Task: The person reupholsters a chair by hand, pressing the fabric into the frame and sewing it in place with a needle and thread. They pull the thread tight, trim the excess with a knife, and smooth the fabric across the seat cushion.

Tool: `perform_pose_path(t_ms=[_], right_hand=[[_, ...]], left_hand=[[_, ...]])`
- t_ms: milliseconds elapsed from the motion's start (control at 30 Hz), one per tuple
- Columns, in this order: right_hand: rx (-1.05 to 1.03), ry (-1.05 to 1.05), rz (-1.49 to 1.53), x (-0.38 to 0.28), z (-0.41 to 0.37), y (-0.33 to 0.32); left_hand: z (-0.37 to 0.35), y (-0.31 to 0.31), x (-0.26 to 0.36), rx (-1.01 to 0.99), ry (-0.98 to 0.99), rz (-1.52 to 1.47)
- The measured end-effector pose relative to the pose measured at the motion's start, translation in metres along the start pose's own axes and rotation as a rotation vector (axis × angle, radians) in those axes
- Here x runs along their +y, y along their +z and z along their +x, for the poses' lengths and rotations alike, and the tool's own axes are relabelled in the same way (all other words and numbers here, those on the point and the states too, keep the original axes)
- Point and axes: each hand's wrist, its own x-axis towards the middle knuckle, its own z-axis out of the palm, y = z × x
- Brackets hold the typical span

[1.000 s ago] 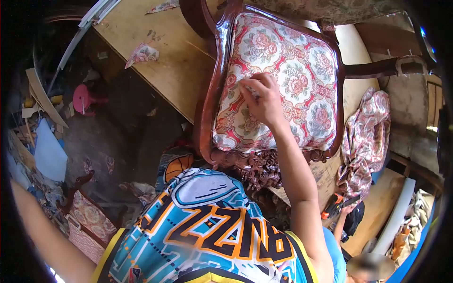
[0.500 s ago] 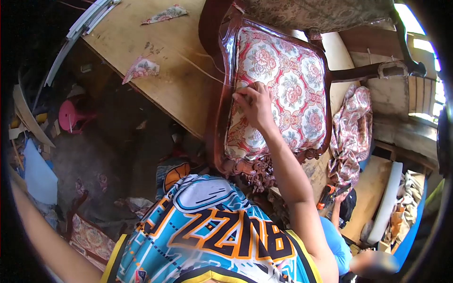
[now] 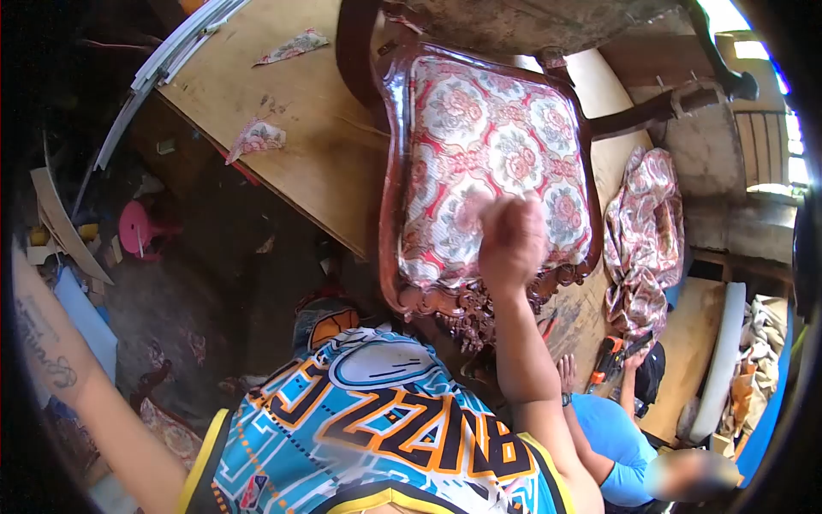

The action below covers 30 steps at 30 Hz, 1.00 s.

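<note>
My right hand is over the front part of the chair's floral seat cushion, blurred by motion. Its fingers are smeared, so neither their pose nor anything in them can be made out. Red and white fabric with rose medallions covers the cushion, set in a glossy dark carved wooden frame. My left forearm, with a tattoo, reaches up along the left edge, but the hand itself is out of view.
The chair rests on a wooden tabletop with two fabric scraps. Bunched patterned fabric lies right. A co-worker in blue is at lower right, one hand by an orange and black tool. A pink stool stands left.
My right hand has moved from the cushion's left edge, where its fingers were pinched, toward me and to the right. More of my left forearm and of the co-worker's arms shows.
</note>
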Motion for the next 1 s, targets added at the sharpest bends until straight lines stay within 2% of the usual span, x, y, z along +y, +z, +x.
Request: perform_pose_path(t_ms=[33, 67, 133, 167, 200, 233, 267, 300, 333, 367, 400, 433, 467, 533, 600, 667, 767, 833, 867, 900, 933, 967, 1000], right_hand=[[-0.047, 0.16, 0.305, -0.016, -0.01, -0.02], [-0.07, 0.291, 0.411, -0.04, -0.023, -0.039], [0.092, 0.25, 0.314, -0.056, -0.068, -0.091], [0.239, 0.26, 0.274, -0.055, -0.101, -0.128], [0.53, 0.244, 0.205, -0.044, -0.144, -0.165], [0.753, 0.265, 0.12, -0.03, -0.186, -0.206], [0.929, 0.31, 0.046, -0.021, -0.233, -0.252], [1.077, 0.351, -0.026, -0.01, -0.277, -0.298], [1.118, 0.387, -0.067, -0.006, -0.311, -0.345], [1.075, 0.42, -0.088, -0.002, -0.33, -0.389], [0.995, 0.435, -0.102, -0.001, -0.343, -0.432], [0.871, 0.448, -0.104, -0.002, -0.353, -0.474], [0.736, 0.462, -0.096, -0.002, -0.36, -0.511], [0.473, 0.485, -0.075, -0.002, -0.372, -0.57], [0.279, 0.506, -0.061, 0.002, -0.378, -0.61], [0.152, 0.519, -0.043, 0.005, -0.382, -0.634], [0.044, 0.507, 0.063, 0.012, -0.377, -0.644], [-0.026, 0.498, 0.14, 0.014, -0.375, -0.646], [-0.041, 0.506, -0.112, 0.016, -0.376, -0.65], [-0.057, 0.505, -0.365, 0.019, -0.381, -0.656], [-0.028, 0.496, 0.07, 0.017, -0.377, -0.649], [0.0, 0.506, 0.505, 0.017, -0.376, -0.65], [-0.091, 0.5, -0.051, 0.018, -0.375, -0.65]], left_hand=[[0.007, 0.028, -0.013, -0.015, 0.002, -0.05], [0.008, 0.034, -0.016, 0.021, -0.036, -0.059], [0.009, 0.054, -0.024, 0.078, -0.104, -0.008], [0.01, 0.07, -0.039, 0.092, -0.126, 0.149], [0.01, 0.093, -0.058, 0.063, -0.129, 0.414], [0.01, 0.121, -0.082, -0.032, -0.064, 0.866], [0.015, 0.165, -0.11, 0.448, -0.207, 0.859], [0.019, 0.223, -0.128, 0.661, -0.234, 1.165], [0.027, 0.271, -0.14, 0.678, 0.159, 1.511], [0.028, 0.311, -0.148, 0.558, 0.222, 1.473], [0.029, 0.345, -0.164, 0.292, 0.336, 1.32], [0.026, 0.391, -0.206, 0.007, 0.443, 1.017], [0.024, 0.437, -0.248, -0.294, 0.452, 0.686], [-0.01, 0.506, -0.322, -0.868, 0.397, 0.611], [-0.028, 0.51, -0.367, -1.138, 0.139, 0.553], [-0.006, 0.479, -0.374, -1.204, -0.07, 0.913], [0.033, 0.415, -0.345, -0.876, -0.054, 1.157], [0.056, 0.372, -0.319, -0.63, -0.222, 1.364], [0.06, 0.343, -0.312, -0.437, -0.168, 1.476], [0.066, 0.325, -0.293, -0.265, -0.368, 1.583], [0.056, 0.294, -0.304, -0.056, -0.249, 1.69], [0.045, 0.279, -0.297, 0.093, -0.398, 1.69], [0.032, 0.263, -0.298, 0.044, -0.589, 1.69]])
